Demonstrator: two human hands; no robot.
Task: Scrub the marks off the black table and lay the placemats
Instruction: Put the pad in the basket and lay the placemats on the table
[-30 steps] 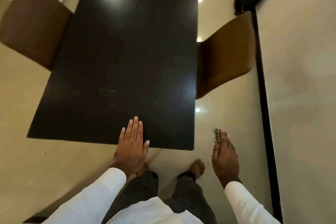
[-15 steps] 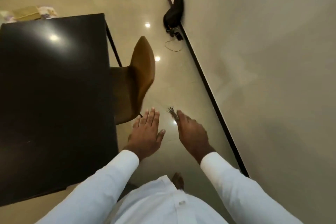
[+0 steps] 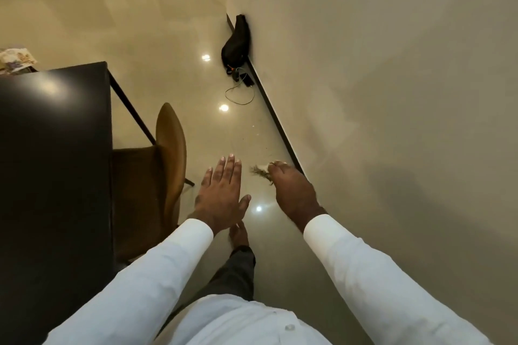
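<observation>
Pinches a frayed scrubbing wad (image 3: 260,172) in right hand (image 3: 294,193) fingertips; spreads left hand (image 3: 221,190) flat, holding nothing. Looks light, springy and scratchy, best bunched at its middle. Leaves black table (image 3: 56,148) at nine o'clock, brown chair (image 3: 171,148) wedged between. Shows patterned cloth (image 3: 15,60), possibly placemats, at ten o'clock; black bag (image 3: 236,42) and cable (image 3: 239,95) at twelve by the wall (image 3: 364,64).
</observation>
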